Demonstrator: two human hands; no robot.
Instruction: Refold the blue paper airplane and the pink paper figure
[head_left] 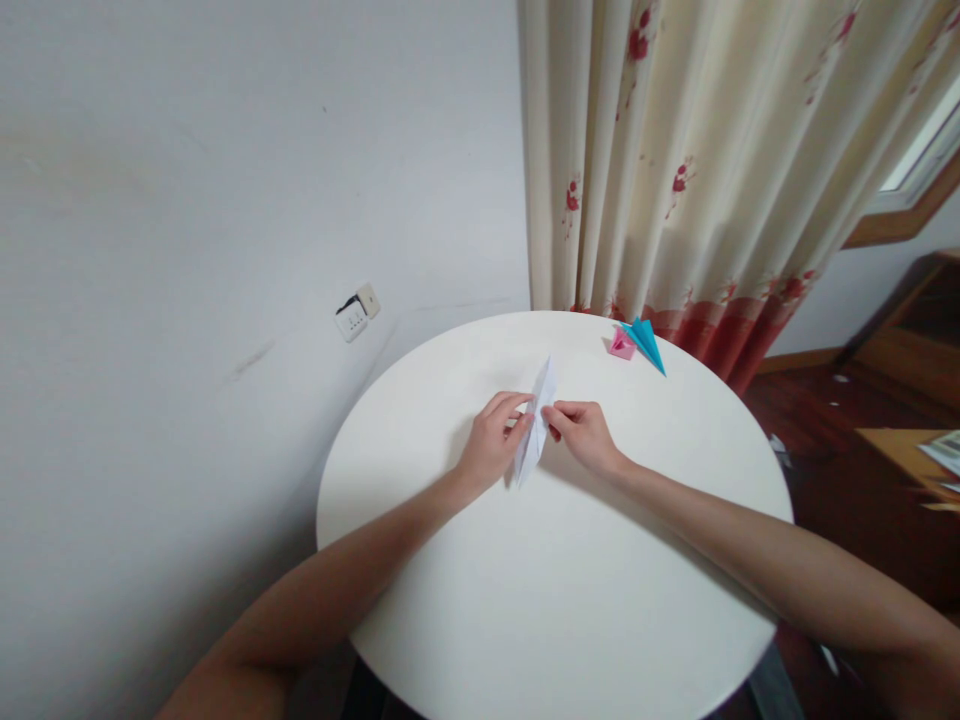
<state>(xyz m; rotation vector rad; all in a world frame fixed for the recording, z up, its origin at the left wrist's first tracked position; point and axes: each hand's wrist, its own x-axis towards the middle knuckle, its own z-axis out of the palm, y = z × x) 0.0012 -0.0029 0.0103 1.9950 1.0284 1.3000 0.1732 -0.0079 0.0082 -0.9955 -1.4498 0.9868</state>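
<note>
forearms are reaching in over the round white table [555,620], so both hands are meeting at its middle. your left hand [491,445] and right hand [583,435] are pinching the white folded paper [536,420] from either side, fingertips clamped on its edges, holding the long narrow shape steady against the tabletop. farther off, a pink paper piece [621,344] and a blue paper piece [646,342] are lying touching, near the curtain [712,160].
</note>
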